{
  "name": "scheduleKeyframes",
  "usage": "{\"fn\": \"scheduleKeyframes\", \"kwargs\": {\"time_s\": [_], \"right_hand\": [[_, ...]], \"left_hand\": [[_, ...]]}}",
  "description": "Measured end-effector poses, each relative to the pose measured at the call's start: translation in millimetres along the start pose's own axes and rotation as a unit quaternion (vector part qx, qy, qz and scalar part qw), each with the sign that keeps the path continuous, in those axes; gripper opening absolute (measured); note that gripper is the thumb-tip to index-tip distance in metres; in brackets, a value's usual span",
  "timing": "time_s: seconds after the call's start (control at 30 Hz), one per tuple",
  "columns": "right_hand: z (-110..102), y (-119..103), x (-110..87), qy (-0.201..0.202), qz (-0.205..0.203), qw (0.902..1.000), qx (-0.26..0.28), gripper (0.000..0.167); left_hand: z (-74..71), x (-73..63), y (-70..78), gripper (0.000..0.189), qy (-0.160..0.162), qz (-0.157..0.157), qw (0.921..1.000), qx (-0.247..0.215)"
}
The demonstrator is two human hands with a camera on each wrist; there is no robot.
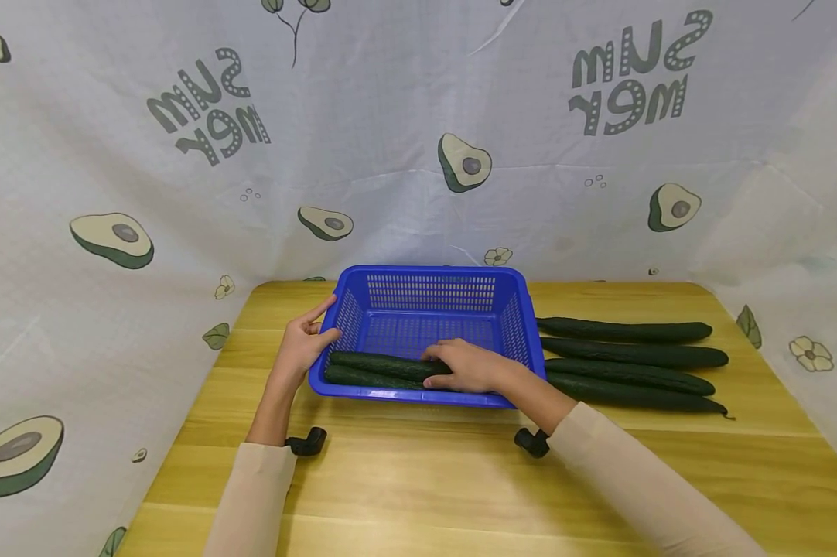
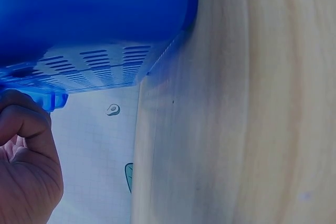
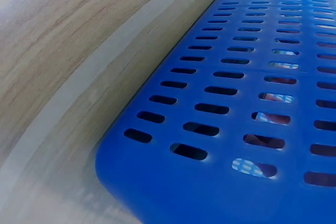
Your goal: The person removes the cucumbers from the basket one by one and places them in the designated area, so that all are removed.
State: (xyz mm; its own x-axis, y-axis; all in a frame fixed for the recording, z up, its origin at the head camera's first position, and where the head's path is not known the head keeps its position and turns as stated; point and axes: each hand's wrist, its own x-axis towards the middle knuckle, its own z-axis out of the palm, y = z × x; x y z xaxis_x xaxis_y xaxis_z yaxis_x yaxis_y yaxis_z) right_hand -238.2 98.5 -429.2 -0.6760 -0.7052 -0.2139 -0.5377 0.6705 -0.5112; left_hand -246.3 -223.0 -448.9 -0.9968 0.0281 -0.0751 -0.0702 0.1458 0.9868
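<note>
A blue plastic basket (image 1: pixel 432 396) with slotted walls stands on the table. Two dark green cucumbers lie side by side along its near wall: the farther cucumber (image 1: pixel 377 362) and the nearer cucumber (image 1: pixel 363 377). My right hand (image 1: pixel 467 367) reaches in over the near right side and grips the farther cucumber by its right end, which the hand partly hides. At the left rim, my left hand (image 1: pixel 303 340) holds the basket, thumb over the edge; its curled fingers show below the rim in the left wrist view. In the right wrist view the slotted wall (image 3: pixel 220 140) hides the right hand.
Several long cucumbers (image 1: pixel 634 356) lie in a row on the table right of the basket, their left ends close to its wall. Black wrist-camera mounts (image 1: pixel 309 442) sit by both wrists. A patterned curtain (image 1: pixel 391 116) hangs behind the wooden table (image 1: pixel 404 487).
</note>
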Motion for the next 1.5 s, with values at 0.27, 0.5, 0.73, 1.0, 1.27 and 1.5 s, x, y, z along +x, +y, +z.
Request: {"fn": "scheduleKeyframes", "kwargs": {"time_s": [0.27, 0.5, 0.73, 1.0, 1.27, 1.5], "right_hand": [[-1, 0, 1.8, 0.040, -0.019, 0.9990, 0.009, 0.039], [-5, 0, -3.7, 0.085, -0.025, 0.9956, 0.030, 0.039], [-12, -3, -8.1, 0.127, -0.035, 0.9895, 0.059, 0.040], [-18, -11, -15.1, 0.158, -0.033, 0.9852, 0.056, 0.042], [-34, -20, -32.7, 0.195, -0.020, 0.9804, 0.022, 0.043], [-43, -13, -51.2, 0.212, 0.003, 0.9771, 0.012, 0.045]], "left_hand": [[-0.3, 0.4, -0.8, 0.070, 0.003, 0.003, 1.0000, -0.002], [-0.1, 0.6, -0.6, 0.070, 0.007, 0.002, 1.0000, 0.002], [-0.8, 0.8, -1.3, 0.070, 0.009, 0.004, 0.9999, 0.004], [-1.5, 1.2, -1.6, 0.069, 0.017, 0.013, 0.9997, 0.015], [-0.5, 0.8, -0.3, 0.070, 0.010, 0.012, 0.9998, 0.007], [-1.7, -1.7, -1.1, 0.070, 0.005, 0.011, 0.9998, 0.016]]}}
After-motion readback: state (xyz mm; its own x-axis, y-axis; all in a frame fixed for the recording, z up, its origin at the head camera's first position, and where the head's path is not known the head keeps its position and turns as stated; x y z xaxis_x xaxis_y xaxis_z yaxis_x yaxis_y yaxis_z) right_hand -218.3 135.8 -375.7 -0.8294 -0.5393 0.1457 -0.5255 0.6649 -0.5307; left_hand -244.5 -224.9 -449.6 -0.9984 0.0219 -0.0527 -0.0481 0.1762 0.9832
